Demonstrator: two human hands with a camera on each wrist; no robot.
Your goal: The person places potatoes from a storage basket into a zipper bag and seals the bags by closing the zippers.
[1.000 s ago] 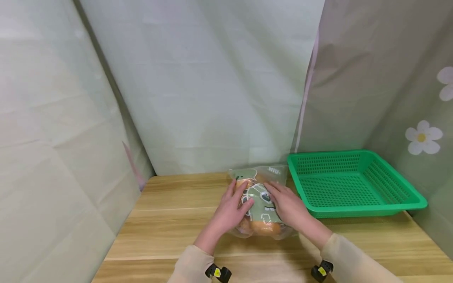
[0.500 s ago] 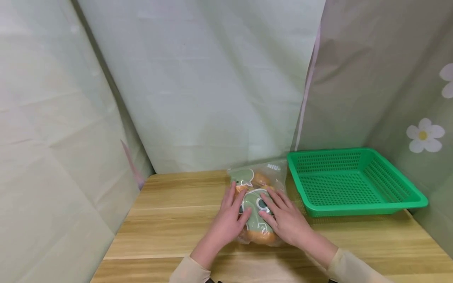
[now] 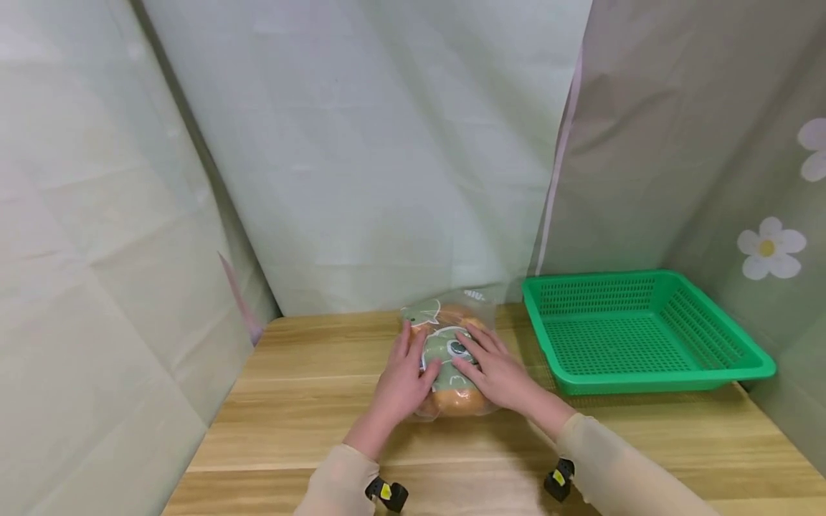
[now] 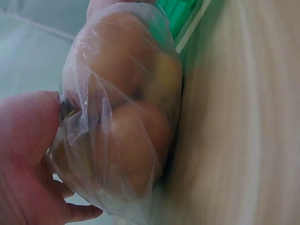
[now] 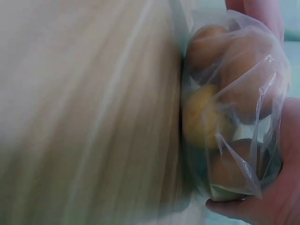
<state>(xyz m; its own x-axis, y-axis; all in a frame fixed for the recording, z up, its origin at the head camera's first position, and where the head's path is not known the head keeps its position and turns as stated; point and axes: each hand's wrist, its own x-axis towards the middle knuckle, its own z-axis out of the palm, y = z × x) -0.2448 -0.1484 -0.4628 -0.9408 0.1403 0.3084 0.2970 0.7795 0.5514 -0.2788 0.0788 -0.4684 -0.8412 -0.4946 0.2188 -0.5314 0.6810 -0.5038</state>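
Both forearms reach up from the bottom edge of the frame toward its centre, where the left hand (image 3: 403, 380) and the right hand (image 3: 493, 373) lie side by side with fingers spread and nearly straight, palms down, pressing on a clear plastic bag of round orange-brown buns (image 3: 448, 358) printed with a green cartoon design. The bag lies on the wooden worktop (image 3: 310, 401) directly under both hands, the left covering its left flank and the right its right flank, with its far end showing above the fingertips. Just to the right of the bag, in the right middle of the frame, stands a green perforated basket (image 3: 645, 333).
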